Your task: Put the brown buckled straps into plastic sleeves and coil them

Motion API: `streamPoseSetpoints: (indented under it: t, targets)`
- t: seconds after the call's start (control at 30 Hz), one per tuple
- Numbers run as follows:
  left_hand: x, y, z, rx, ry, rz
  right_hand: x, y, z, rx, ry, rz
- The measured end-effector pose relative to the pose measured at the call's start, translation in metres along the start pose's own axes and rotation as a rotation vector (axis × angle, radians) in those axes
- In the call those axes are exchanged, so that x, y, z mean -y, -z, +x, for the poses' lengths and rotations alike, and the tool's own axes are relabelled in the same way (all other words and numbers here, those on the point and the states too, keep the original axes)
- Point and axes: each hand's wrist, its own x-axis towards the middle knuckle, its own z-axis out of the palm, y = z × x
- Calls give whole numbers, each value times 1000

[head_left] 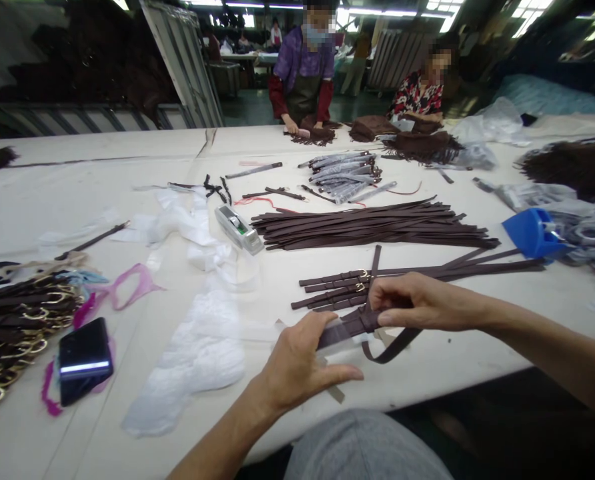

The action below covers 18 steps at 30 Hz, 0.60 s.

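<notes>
A dark brown leather strap (333, 335), partly under clear plastic, lies between my hands just above the table's near side. My right hand (412, 303) is closed with its fingers wrapped round the strap; a loose strap end curls down below it. My left hand (297, 357) is at the strap's left end, thumb and forefinger spread wide apart on either side of it; its other fingers are hidden. Just beyond my hands lie several brown straps with gold buckles (361, 283). Behind them is a wide bundle of plain brown straps (372, 227).
A silver tape dispenser (238, 230) and white film (197, 347) lie left of centre. A phone (86, 360) and a pile of buckled straps (15, 327) are far left. Plastic-wrapped straps (345, 175) and a blue tape cutter (535, 233) lie beyond. Two people work across the table.
</notes>
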Motion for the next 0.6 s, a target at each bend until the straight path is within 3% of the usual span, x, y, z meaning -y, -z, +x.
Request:
streamPoseSetpoints:
  t: [0.2,0.37,0.6]
  targets:
    - [1,-14,3,50,51,146,19,-11,3,-1,11,-57]
    - [0,-16,6,116,45,87,24,-12,6,-32,59,-121]
    - [0,-12,9,249,152,-81,22,-13,8,-41,128,-181]
